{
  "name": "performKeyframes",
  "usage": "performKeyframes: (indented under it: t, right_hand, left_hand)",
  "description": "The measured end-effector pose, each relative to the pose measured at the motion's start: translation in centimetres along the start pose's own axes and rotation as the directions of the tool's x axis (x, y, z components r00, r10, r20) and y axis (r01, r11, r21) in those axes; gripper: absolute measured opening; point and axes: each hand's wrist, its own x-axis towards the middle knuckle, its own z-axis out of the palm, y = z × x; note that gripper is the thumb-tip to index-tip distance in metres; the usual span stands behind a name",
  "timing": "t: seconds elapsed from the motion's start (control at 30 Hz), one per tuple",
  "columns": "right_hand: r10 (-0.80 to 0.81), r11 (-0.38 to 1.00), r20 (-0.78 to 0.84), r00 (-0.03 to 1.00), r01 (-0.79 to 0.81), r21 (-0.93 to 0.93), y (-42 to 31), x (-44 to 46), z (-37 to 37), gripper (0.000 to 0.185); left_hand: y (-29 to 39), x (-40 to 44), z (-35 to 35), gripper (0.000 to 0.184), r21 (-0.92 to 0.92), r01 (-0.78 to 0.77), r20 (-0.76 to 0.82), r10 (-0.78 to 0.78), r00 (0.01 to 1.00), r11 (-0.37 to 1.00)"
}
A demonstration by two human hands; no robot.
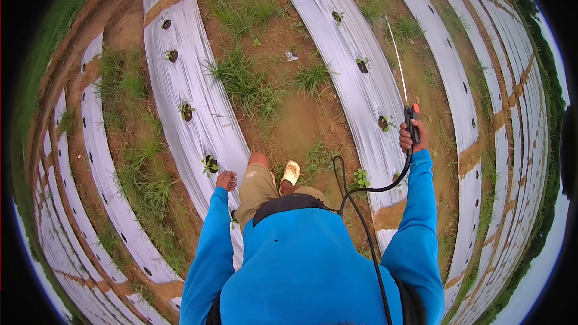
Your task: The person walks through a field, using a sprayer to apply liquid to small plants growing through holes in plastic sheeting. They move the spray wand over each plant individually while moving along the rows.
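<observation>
One thin straight wand [396, 58], R hand [414, 136] gripping; blk hose [376, 190] curved.

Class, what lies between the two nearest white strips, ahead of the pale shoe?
In the head view, brown soil with green grass clumps and a small pale scrap.

Grass [241, 78] lies between the 2 nearest beds [194, 42]; right of both, a wand [403, 84] extends forward from the right hand [420, 137].

I gripped a spray-wand handle [411, 118] in my right hand [415, 136].
My left hand [226, 180] hung near a white-covered planting row [186, 75].
</observation>
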Motion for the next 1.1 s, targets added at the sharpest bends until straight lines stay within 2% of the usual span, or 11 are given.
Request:
performKeyframes:
  t: [0.17,0.3,0.37,0.4,0.57,0.67,0.7,0.8,0.9,0.97,1.1]
  right_hand:
    - [0.027,0.999,0.122,0.992,-0.023,-0.036,-3.0,7.8,7.0,0.031]
    - [0.048,0.993,0.139,0.989,-0.033,-0.113,-6.3,14.8,12.0,0.031]
    - [0.05,0.987,0.11,0.993,-0.032,-0.157,-7.9,19.2,14.9,0.031]
    - [0.041,0.982,0.081,0.996,-0.026,-0.187,-9.0,21.8,16.4,0.031]
    - [0.0,0.958,-0.013,1.0,-0.004,-0.287,-12.5,31.4,24.0,0.031]
    - [0.163,0.969,0.172,0.971,-0.125,-0.211,-13.6,35.0,26.4,0.034]
    - [0.225,0.959,0.175,0.959,-0.185,-0.215,-13.6,35.6,27.4,0.035]
    - [0.351,0.911,0.15,0.924,-0.3,-0.282,-12.4,37.0,29.8,0.032]
    - [0.447,0.812,0.047,0.893,-0.383,-0.44,-10.6,39.1,34.3,0.028]
    - [0.523,0.752,0.019,0.852,-0.45,-0.481,-9.2,41.4,37.0,0.027]
    - [0.668,0.58,-0.058,0.742,-0.568,-0.584,-8.1,45.9,41.2,0.026]
  left_hand:
    - [1.2,0.5,-0.6,0.022,0.019,0.082,-0.049,-0.081,0.996,0.996]
    - [3.7,3.1,-1.0,0.024,-0.015,0.121,-0.022,-0.121,0.992,0.993]
    - [5.3,5.5,-1.5,0.023,-0.05,0.136,0.036,-0.134,0.99,0.989]
    - [6.9,6.8,-1.3,0.024,-0.053,0.185,0.009,-0.185,0.983,0.981]
    - [15.1,11.5,-1.9,0.021,-0.164,0.153,-0.01,-0.157,0.988,0.975]
    - [20.4,13.9,-2.6,0.025,-0.182,0.024,-0.037,-0.031,0.999,0.983]
    - [22.3,14.5,-2.9,0.026,-0.184,-0.017,-0.034,0.011,0.999,0.983]
    - [25.9,16.2,-3.9,0.027,-0.186,-0.143,-0.041,0.137,0.99,0.972]
    - [29.8,17.6,-4.3,0.026,-0.189,-0.101,-0.082,0.087,0.993,0.977]
    - [30.9,17.8,-4.1,0.028,-0.164,-0.158,-0.094,0.144,0.985,0.974]
    - [31.6,18.7,-3.1,0.03,-0.195,-0.152,-0.145,0.124,0.982,0.969]
